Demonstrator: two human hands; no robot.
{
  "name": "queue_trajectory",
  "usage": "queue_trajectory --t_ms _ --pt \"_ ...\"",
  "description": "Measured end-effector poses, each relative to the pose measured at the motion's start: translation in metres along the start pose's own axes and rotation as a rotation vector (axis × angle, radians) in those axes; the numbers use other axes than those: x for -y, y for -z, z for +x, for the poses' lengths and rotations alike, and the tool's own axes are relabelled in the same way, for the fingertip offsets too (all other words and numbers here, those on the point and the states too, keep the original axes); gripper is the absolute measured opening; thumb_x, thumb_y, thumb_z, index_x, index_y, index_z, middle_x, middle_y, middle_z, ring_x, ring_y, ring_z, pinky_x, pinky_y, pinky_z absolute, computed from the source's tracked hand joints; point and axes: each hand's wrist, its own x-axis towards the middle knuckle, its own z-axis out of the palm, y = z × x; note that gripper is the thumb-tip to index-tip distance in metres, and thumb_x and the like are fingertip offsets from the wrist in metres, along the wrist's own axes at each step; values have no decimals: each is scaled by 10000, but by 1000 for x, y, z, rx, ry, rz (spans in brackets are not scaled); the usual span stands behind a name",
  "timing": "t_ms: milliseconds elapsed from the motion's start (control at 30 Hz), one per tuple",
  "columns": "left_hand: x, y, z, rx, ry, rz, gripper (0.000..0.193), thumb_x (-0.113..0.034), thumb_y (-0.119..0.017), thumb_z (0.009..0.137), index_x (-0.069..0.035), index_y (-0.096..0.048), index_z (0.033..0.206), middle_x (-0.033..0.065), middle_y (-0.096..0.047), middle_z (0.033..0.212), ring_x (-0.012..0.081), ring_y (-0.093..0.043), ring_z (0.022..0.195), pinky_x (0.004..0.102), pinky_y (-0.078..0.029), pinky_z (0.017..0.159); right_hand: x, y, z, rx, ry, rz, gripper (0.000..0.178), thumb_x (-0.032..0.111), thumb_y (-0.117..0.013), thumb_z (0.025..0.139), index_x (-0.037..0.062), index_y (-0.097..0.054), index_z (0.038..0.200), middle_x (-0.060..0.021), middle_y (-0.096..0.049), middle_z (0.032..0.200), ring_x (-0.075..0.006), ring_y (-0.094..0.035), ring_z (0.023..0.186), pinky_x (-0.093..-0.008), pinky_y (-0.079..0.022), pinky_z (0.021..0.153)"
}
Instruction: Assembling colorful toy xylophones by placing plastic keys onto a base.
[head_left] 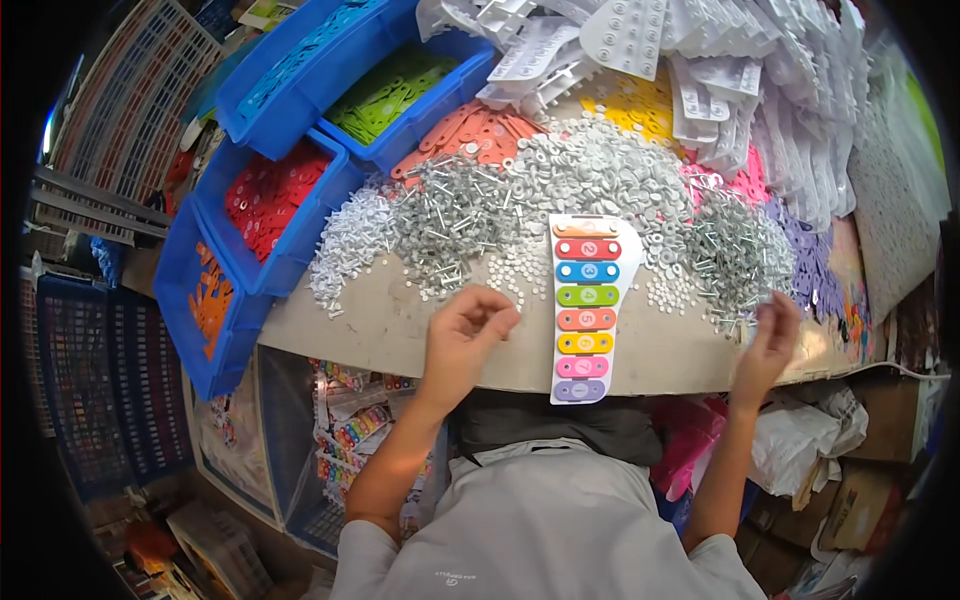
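A white plastic panel point(625, 245) lies at the table's front edge, bearing a column of coloured strips, orange at the top down to purple. White caps cover the holes of the upper strips; the lower ones show small grey dots. Left of the panel, my left hand point(468, 335) is closed, thumb and fingertips together beside small white caps point(508, 280); anything between them is too small to make out. At the right, my right hand point(773, 338) pinches its fingertips by a heap of metal screws point(735, 245). What it holds, if anything, cannot be made out.
Another screw heap point(450, 215) and white plastic pieces point(350, 235) lie left, a large heap of white round caps point(600, 170) in the middle. Blue bins point(345, 165) of coloured strips stand left. White panels point(720, 50) are stacked behind. Purple strips point(815, 265) lie right.
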Motion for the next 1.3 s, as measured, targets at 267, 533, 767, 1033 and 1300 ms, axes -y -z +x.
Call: queue_trajectory --t_ms 267,533,767,1033,1300 --pt "14 -23 36 287 247 -284 149 -99 -666 969 19 -690 1056 70 -716 843 77 -624 677 198 -484 549 60 -97 -44 484 -38 174 76 -54 -634 931 -4 -622 986 -97 -699 1029 -151 -661 939 -286 -513 863" --pt "26 -29 47 318 277 -212 157 -125 -699 957 6 -697 1042 45 -704 798 46 -597 644 175 -454 507 53 -118 -40 442 229 -40 167 -65 -712 825 12 -623 944 -109 -670 994 -260 -626 956 -360 -489 849" --pt "17 -28 52 302 300 1 420 -217 -736 941 -18 -521 1241 5 -625 699 35 -511 541 188 -356 452 56 -111 -37 470 480 -194 165 25 -753 847 27 -610 929 -85 -650 934 -203 -616 859 -332 -492 762" --pt "24 -26 71 462 450 43 598 -228 -755 908 70 -394 1280 94 -668 815 92 -588 638 242 -450 517 55 -107 -12 858 -662 222 250 267 -687 970 79 -523 979 -7 -571 648 -83 -484 425 -236 -335 374" --pt "42 -39 76 440 135 166 363 -157 -741 895 -7 -477 1093 119 -686 854 122 -652 672 263 -512 591 53 -110 -13 922 -816 260 250 252 -671 980 38 -575 1067 3 -579 661 -86 -518 455 -226 -391 407"
